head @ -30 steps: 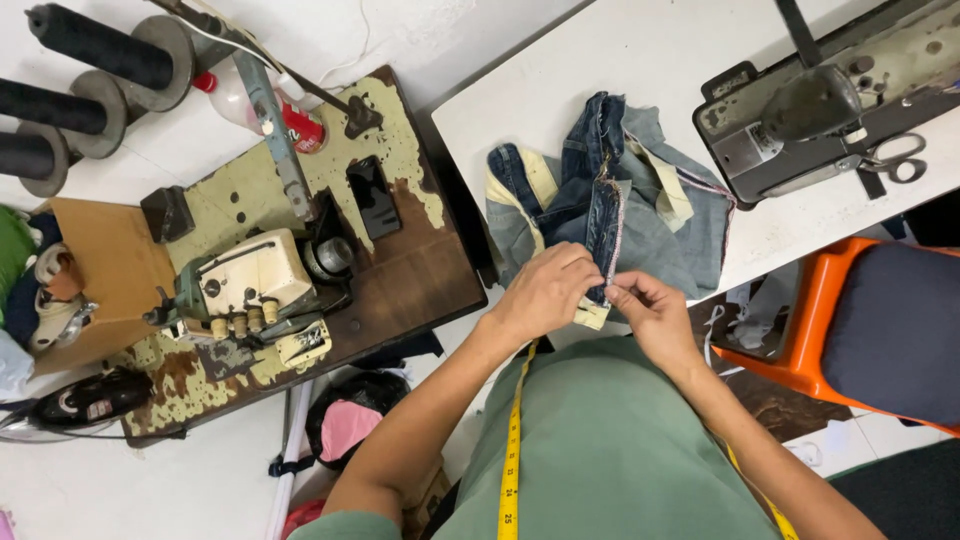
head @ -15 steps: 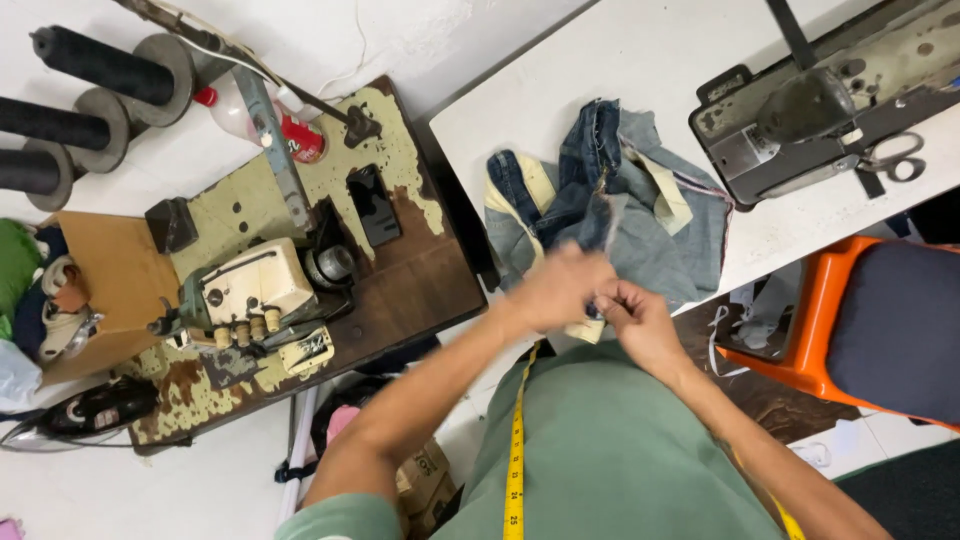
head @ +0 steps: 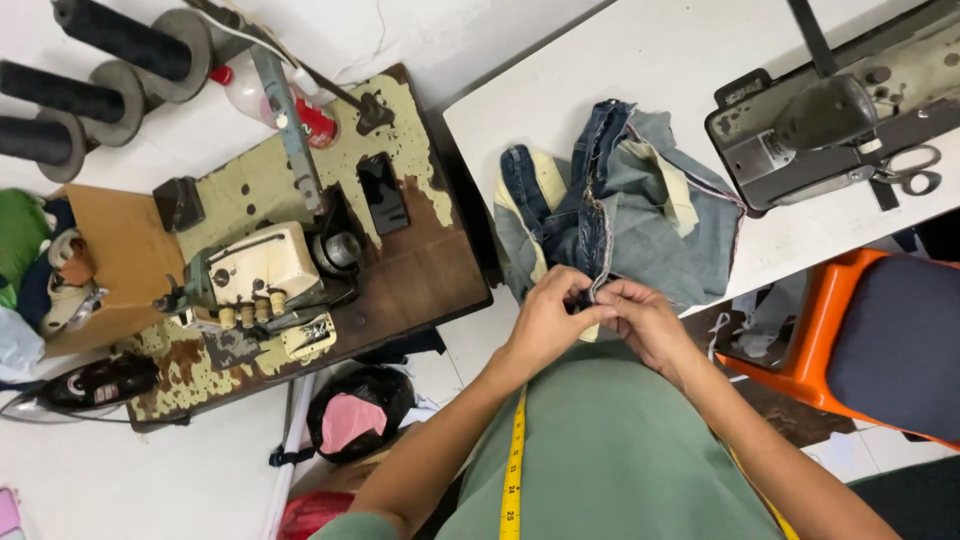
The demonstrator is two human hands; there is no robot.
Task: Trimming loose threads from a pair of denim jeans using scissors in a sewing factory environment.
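A crumpled pair of blue jeans (head: 620, 215), turned partly inside out with pale pocket linings showing, lies on the white table (head: 600, 70). My left hand (head: 550, 320) and my right hand (head: 640, 315) meet at the near edge of the jeans, both pinching the same denim seam between the fingertips. A yellow tape measure (head: 514, 470) hangs down my green shirt.
A grey sewing machine (head: 840, 130) with scissors (head: 905, 170) beside it stands at the table's right. A cream overlock machine (head: 260, 275) sits on a worn table at left, with dark thread cones (head: 110, 45) behind. An orange chair (head: 860, 340) is at right; an iron (head: 95, 385) lies lower left.
My hands have drawn closer together on the jeans' seam and bunched the fabric edge. The view has shifted slightly.
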